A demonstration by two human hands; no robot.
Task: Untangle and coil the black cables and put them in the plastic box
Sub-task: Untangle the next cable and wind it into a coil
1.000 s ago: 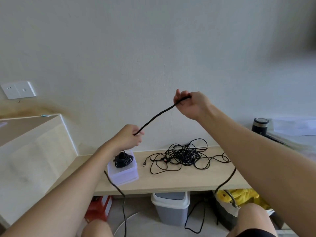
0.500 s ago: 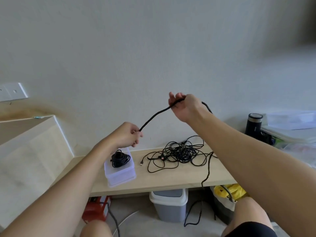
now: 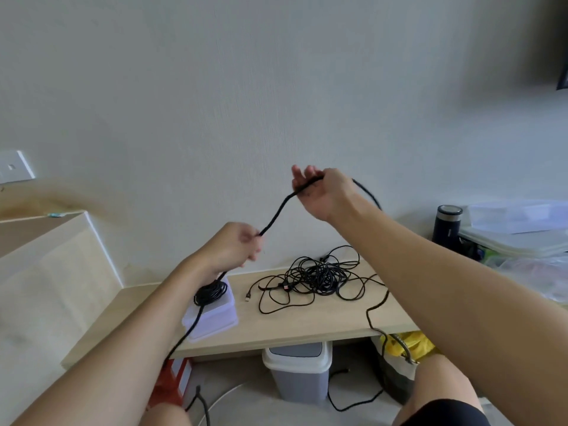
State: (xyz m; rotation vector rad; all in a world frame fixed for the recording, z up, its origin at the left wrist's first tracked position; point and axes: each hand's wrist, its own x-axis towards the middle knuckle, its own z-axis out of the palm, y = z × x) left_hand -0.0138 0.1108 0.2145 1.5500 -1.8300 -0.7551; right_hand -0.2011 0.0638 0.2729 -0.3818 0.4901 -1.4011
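Head view, held cable: a thick black cable (image 3: 276, 210) was stretched between the two hands, its long axis slanted from lower left up to upper right.
Head view, left hand: the left hand (image 3: 236, 244) was held lower and nearer the plastic box (image 3: 212, 318), fingers curled round the cable.
Head view, right hand: the right hand (image 3: 322, 192) was raised higher, palm turned inward, the cable pinched across its fingers; the slack was draped behind the forearm.
Head view, box: a coiled cable (image 3: 210, 292) was seen at its top, directly below the left hand.
Head view, remaining tangle (image 3: 319, 275): left on the shelf (image 3: 307, 329), right of the box.
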